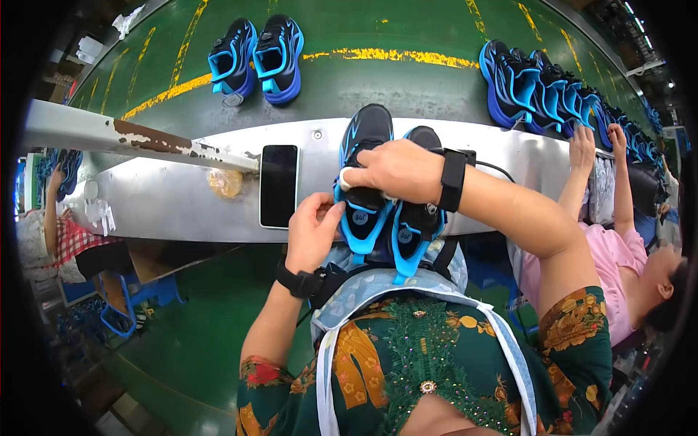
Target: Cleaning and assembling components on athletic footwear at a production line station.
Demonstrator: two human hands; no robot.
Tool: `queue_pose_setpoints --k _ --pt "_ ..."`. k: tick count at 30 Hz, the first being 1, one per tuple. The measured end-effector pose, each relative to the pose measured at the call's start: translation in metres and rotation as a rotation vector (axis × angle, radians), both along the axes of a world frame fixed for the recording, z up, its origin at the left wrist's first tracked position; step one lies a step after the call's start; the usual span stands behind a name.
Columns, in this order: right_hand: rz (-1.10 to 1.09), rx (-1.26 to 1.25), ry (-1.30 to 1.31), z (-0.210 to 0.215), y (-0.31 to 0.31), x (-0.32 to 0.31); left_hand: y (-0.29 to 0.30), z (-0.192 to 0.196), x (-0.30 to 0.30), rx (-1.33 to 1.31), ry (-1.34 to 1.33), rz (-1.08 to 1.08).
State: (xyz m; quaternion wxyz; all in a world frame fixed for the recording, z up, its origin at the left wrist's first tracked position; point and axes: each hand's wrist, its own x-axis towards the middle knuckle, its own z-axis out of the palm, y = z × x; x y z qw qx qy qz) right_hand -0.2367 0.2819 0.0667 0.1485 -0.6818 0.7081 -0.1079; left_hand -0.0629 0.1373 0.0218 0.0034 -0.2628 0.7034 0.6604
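Observation:
A pair of black sneakers with blue trim stands on the metal ledge in front of me, heels toward me. My right hand (401, 171) reaches across the tops of both, its fingers closed over the laces of the left sneaker (363, 221). Something white shows at those fingertips; whether it is a scrap of material or a finger cover, I cannot tell. Beside the left sneaker's collar, my left hand (314, 231) has its thumb and fingers curled together at the edge. The right sneaker (411, 236) sits close alongside, partly hidden under my right hand.
A black-screened phone (279, 186) lies left of the sneakers, near a chipped white post (174, 145). Beyond the ledge, another sneaker pair (278, 62) and a row of sneakers (538, 87) stand on the green surface. Co-workers sit at both sides; one wears pink (611, 269).

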Motion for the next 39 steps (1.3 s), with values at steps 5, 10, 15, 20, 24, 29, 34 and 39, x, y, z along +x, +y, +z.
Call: queue_pose_setpoints --k 5,10,15,20,24,29,34,39 --pt "-0.043 -0.039 -0.259 -0.003 0.017 -0.007 0.01 0.038 -0.002 0.472 -0.227 -0.139" --pt "-0.107 -0.244 -0.499 -0.01 0.024 -0.008 0.026 0.024 -0.01 0.422 -0.184 -0.111" --pt "-0.327 -0.448 -0.023 -0.012 0.034 0.023 0.038 0.009 -0.01 0.161 -0.038 -0.2" --pt "-0.511 -0.283 -0.377 0.016 0.077 0.011 0.025 0.062 -0.017 -0.311 0.115 -0.282" --pt "-0.441 -0.101 -0.408 0.009 0.131 0.038 0.018 0.057 -0.052 -0.442 0.383 -0.471" --pt "-0.696 -0.349 -0.246 -0.014 0.132 0.076 0.034 0.035 -0.055 -0.704 0.428 -0.632" --pt "-0.784 -0.334 -0.219 -0.008 0.136 0.064 0.041 0.03 -0.055 -0.749 0.438 -0.44" --pt "-0.72 -0.34 -0.226 -0.013 0.136 0.063 0.035 0.028 -0.061 -0.49 0.413 -0.496"
